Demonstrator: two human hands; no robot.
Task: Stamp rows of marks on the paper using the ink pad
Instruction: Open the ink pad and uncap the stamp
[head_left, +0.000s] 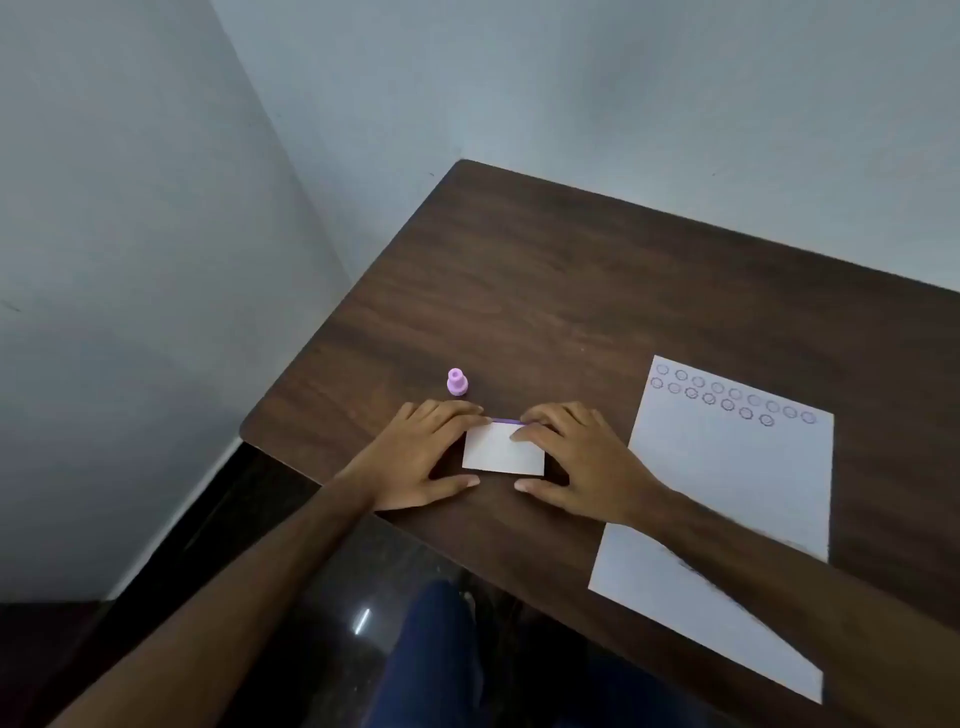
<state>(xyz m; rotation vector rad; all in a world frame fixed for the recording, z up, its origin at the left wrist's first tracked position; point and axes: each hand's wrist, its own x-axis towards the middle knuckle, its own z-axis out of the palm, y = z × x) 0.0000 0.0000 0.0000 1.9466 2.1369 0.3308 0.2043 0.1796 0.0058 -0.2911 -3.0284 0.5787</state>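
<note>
Two hands, left hand (415, 462) and right hand (576, 462), grip the ink pad (503, 449) between them.

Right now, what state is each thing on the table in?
Ink pad: lid down, purple edge showing, both hands on it.
Stamp: upright, untouched.
Paper: flat, two rows of marks.
Left hand: on pad's left side.
Right hand: on pad's right side.

A dark wooden table (571, 291) stands in a corner of pale walls (156, 208).
</note>
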